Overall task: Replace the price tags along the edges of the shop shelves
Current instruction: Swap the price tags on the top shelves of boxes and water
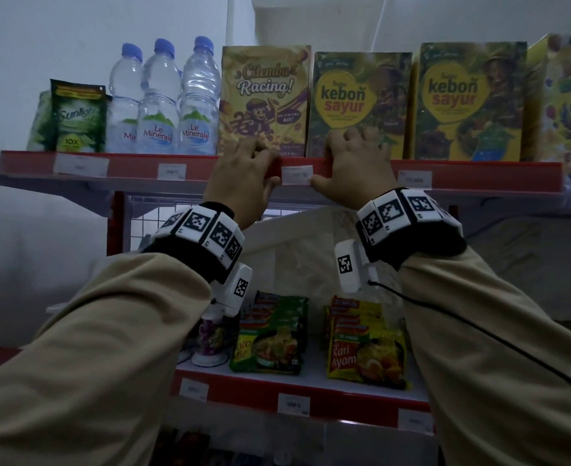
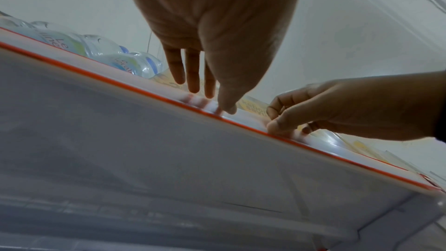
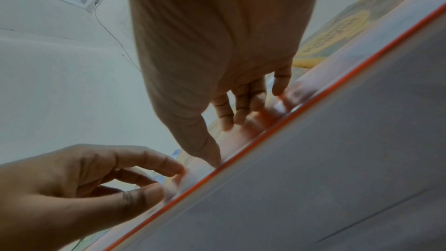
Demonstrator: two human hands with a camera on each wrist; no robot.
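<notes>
- Head view: both hands up at the top shelf's red edge strip (image 1: 190,168). Left hand (image 1: 240,173) and right hand (image 1: 354,163) sit either side of a small white price tag (image 1: 297,175), which lies in the strip between them, just below the gap between the Cilembu Racing box (image 1: 265,99) and the first kebon sayur box (image 1: 361,102).
- Left hand: fingers hooked over the strip's top lip, thumb under, at the tag's left end. Looks like it grips the strip rather than the tag itself; can't tell for sure.
- Right hand: same posture, fingers curled over the lip w/ thumb at the tag's right lower corner, touching or nearly so.
- Other tags along the strip, e.g. one further left (image 1: 171,171); print too blurry to read.
- Left wrist view: seen from under the shelf. Left thumb tip presses on the strip's clear cover (image 2: 210,107), 3 fingers reach over the top near straight. Right hand (image 2: 337,112) close beside, fingers curled, thumb on the strip.
- Right wrist view: right fingers (image 3: 241,106) lie on the cover, thumb down at the orange edge (image 3: 313,98). Left hand (image 3: 84,182) has thumb + forefinger closing at the strip; the tag itself is blurred here.
- Risks, my guess: the tag is thin paper, so uneven pull from the 2 ends could tear or crease it. Prying the cover too hard may pop it off the shelf. Knuckles are right against the boxes, so a jerk could tip one back, or nudge the water bottles (image 1: 163,102) nearby.
</notes>
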